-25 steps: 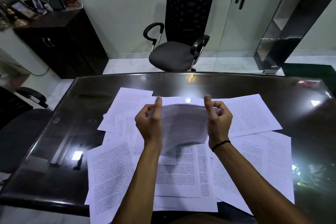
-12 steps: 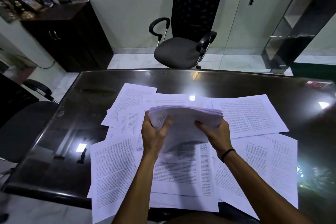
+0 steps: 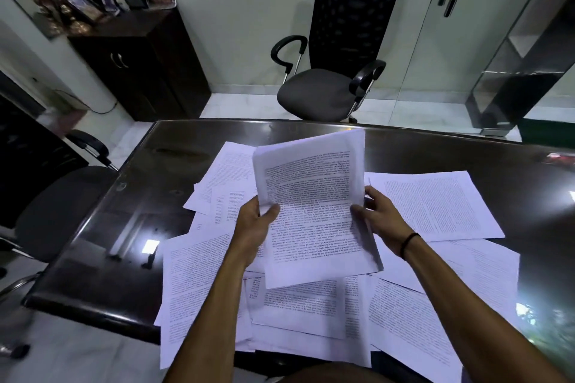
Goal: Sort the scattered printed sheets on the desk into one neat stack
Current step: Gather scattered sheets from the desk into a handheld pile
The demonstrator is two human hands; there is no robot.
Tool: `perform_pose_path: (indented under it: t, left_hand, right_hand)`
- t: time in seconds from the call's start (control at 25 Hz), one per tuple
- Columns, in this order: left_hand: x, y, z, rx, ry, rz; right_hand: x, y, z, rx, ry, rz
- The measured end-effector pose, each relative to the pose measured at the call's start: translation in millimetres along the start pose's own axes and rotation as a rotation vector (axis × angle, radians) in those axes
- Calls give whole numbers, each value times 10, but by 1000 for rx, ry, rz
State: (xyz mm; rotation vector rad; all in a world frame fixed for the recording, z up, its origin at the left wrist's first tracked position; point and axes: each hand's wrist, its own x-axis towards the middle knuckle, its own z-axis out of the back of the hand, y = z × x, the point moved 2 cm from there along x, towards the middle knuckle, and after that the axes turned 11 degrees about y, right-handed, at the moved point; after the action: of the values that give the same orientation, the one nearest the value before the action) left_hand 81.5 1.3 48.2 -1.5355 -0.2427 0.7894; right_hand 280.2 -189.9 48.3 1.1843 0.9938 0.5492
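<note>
Both hands hold a stack [image 3: 314,211] of printed sheets tilted up above the tabletop [image 3: 130,221], text facing the person. The left hand [image 3: 253,225] pinches its left edge, thumb on top; the right hand [image 3: 381,216] grips the right edge. Loose sheets [image 3: 435,205] lie scattered flat beneath.

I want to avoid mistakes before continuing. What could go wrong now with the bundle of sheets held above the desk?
1. The held bundle of white printed sheets is gripped only at its side edges by the left hand and right hand; its top curls, so sheets might slip out.
2. Loose white printed sheets overhang the glossy dark desk at its near edge and could fall off.
</note>
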Motion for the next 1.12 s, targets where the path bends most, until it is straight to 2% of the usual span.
perform_pose_path:
  t: [0.08,0.2,0.4,0.6,0.88,1.0,1.12]
  left_hand:
    - [-53,-44,-2,-123,83,3]
    - [-164,-29,-62,-197,113,-26]
    - [-534,89,22,-254,30,-38]
    - [-845,220,346,-295,-21,34]
    - [-817,731,1787,-293,-99,135]
    - [-787,960,2818,-191,-147,231]
    - [-680,1203,3850,-76,-300,326]
  right_hand:
    - [-55,84,-87,127,94,23]
    - [-139,136,-203,168,108,65]
    - [-252,51,-330,120,158,35]
    - [-200,12,-910,86,258,32]
    - [465,-107,-2143,65,307,-174]
    - [934,-111,-2995,-50,318,-320]
    - [1363,-91,-3889,-84,384,-402]
